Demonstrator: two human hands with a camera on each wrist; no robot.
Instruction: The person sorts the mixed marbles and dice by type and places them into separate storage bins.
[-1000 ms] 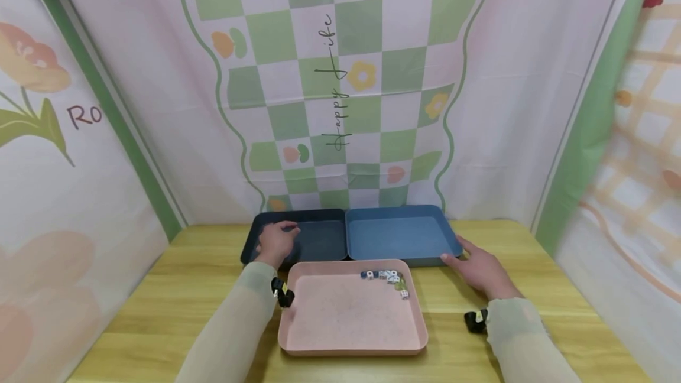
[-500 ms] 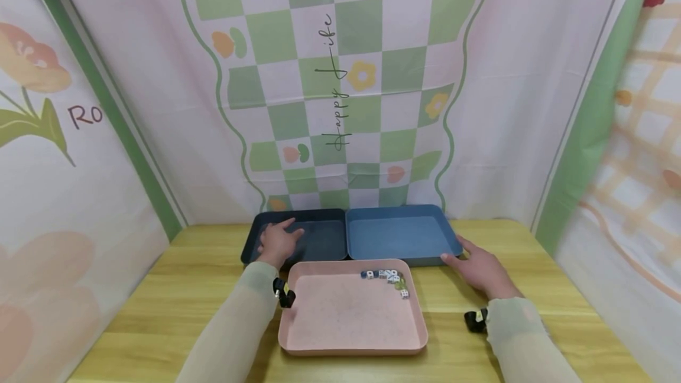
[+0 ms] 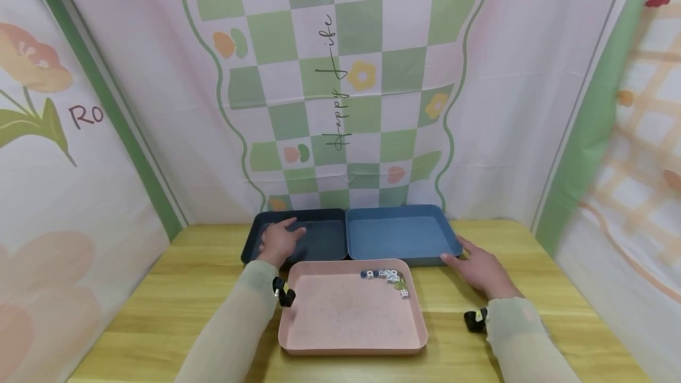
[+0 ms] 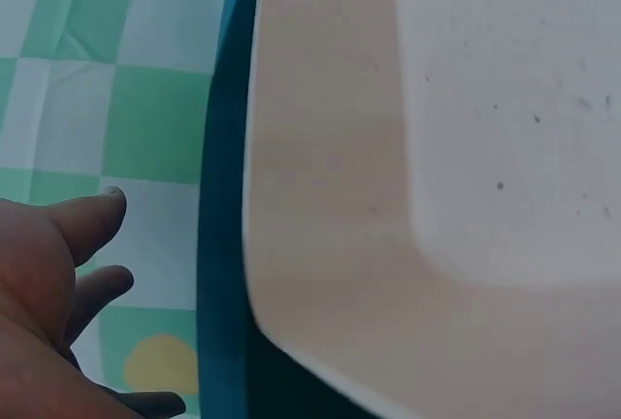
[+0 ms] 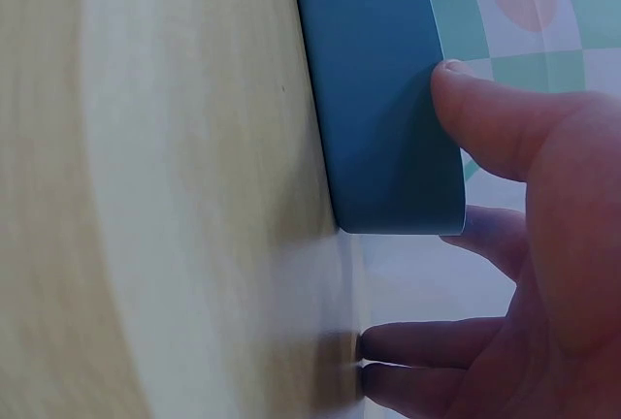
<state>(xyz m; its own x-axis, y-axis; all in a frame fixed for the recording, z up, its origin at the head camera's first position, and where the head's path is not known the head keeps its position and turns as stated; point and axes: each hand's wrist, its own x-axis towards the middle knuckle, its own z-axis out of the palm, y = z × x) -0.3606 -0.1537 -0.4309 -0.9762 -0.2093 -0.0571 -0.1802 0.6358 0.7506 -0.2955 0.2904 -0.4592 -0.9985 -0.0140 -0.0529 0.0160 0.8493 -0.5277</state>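
The open right hand (image 3: 479, 269) touches the right front corner of the flat blue plastic tray (image 3: 400, 235); the open left hand (image 3: 278, 241) rests far across it.

left hand (image 3: 278, 242) rests in dark tray (image 3: 324, 240) | right hand (image 3: 480, 269) touches blue tray (image 3: 399, 235) corner | dice (image 3: 387, 277) in pink tray (image 3: 346, 324)

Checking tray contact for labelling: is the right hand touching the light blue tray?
Touching. The right wrist view shows the right hand with its thumb pressed against the light blue tray at its rim corner.
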